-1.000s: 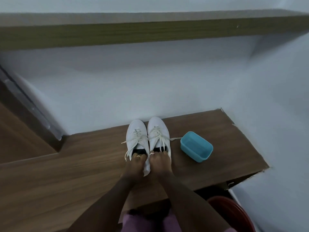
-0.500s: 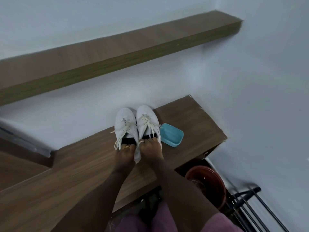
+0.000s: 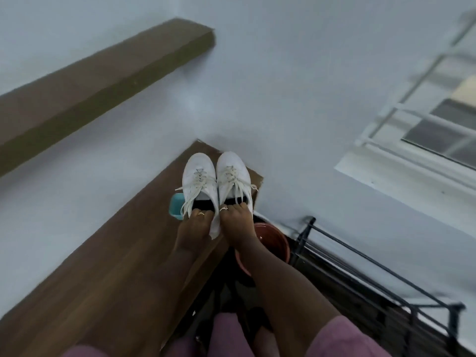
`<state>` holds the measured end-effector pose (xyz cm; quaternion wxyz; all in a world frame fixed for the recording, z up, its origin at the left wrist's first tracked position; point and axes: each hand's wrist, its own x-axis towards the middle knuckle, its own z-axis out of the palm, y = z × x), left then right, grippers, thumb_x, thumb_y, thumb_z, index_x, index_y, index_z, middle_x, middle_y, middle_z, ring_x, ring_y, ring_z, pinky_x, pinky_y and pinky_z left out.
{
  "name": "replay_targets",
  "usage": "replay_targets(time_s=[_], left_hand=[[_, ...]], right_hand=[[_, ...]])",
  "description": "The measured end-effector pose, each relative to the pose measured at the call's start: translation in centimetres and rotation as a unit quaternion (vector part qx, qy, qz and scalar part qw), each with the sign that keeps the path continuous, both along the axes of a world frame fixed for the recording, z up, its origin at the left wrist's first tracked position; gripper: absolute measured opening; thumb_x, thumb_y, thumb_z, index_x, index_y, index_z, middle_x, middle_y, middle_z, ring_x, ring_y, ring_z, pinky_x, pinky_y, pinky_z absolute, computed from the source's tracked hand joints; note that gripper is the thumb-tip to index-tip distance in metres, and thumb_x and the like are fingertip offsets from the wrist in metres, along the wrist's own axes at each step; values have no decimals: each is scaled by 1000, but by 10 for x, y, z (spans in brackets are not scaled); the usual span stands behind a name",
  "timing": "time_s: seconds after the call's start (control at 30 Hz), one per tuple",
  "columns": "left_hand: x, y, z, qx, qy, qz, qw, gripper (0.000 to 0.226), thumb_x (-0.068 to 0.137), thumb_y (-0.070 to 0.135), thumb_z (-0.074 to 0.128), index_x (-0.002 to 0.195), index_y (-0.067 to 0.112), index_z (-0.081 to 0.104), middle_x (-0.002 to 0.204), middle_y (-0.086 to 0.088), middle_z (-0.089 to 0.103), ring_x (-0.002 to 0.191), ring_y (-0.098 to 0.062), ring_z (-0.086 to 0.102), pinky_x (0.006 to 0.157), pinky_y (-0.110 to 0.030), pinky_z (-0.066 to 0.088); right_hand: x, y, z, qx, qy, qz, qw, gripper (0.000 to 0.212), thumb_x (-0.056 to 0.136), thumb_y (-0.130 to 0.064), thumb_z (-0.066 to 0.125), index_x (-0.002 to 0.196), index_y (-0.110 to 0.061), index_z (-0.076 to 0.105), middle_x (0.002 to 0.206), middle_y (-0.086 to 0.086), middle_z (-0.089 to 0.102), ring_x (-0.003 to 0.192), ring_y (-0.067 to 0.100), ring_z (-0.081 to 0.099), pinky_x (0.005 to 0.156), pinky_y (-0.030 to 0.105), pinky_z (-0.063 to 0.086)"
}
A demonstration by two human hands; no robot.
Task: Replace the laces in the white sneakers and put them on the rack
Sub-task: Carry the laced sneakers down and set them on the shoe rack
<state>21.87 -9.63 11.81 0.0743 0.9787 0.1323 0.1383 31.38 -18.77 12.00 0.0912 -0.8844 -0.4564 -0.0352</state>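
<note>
White canvas sneakers with cream laces are side by side over the far corner of the brown wooden worktop [image 3: 116, 266], toes pointing away from the person. The left hand [image 3: 194, 228] has its grip pinching the heel of the left sneaker [image 3: 199, 176], and the right hand [image 3: 235, 225] the same on the right sneaker [image 3: 233, 171]. From the black metal rack [image 3: 455, 323] the pair lies up and to the left, with the right hand nearer. A reddish round tub [image 3: 270, 240] just left of the rack may stand in the way. A small blue tub [image 3: 176, 206], farther left, is half hidden.
</note>
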Motion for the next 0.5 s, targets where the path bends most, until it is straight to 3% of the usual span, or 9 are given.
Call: replay_targets(time_s=[0.1, 0.2, 0.27, 0.37, 0.5], left_hand=[[22, -26, -10, -31, 18, -66, 997, 15, 65, 25, 55, 75, 15, 52, 63, -5, 57, 55, -28, 58, 43, -26, 41], [42, -55, -23, -38, 85, -115, 989, 42, 45, 22, 80, 76, 19, 51, 64, -1, 58, 54, -21, 58, 43, -22, 39], [52, -79, -27, -37, 77, -171, 982, 34, 51, 20, 72, 78, 18, 53, 65, -1, 60, 56, -20, 60, 43, -22, 40], [69, -114, -36, -25, 31, -252, 967, 23, 63, 22, 51, 85, 18, 45, 63, 0, 59, 59, -19, 61, 45, -25, 41], [96, -158, -44, -41, 44, -332, 941, 22, 58, 31, 69, 70, 17, 60, 58, 3, 57, 51, -16, 58, 41, -19, 41]], right_hand=[[10, -40, -11, -21, 5, -53, 998, 22, 46, -10, 77, 53, -15, 57, 43, -2, 52, 40, 17, 54, 50, 22, 41], [14, -85, -15, -31, 15, -107, 994, 8, 62, -17, 54, 54, -16, 57, 44, -2, 52, 41, 17, 54, 50, 21, 39], [14, -117, -21, -41, 21, -152, 987, 23, 64, -22, 38, 56, -16, 58, 45, -3, 53, 42, 18, 54, 50, 21, 39], [12, -159, -25, -40, 12, -212, 976, 25, 64, -23, 36, 53, -16, 57, 43, -3, 52, 39, 17, 52, 48, 20, 39], [17, -208, -47, -54, 34, -267, 962, 24, 65, -22, 39, 48, -18, 55, 39, -2, 49, 36, 14, 50, 46, 20, 36]])
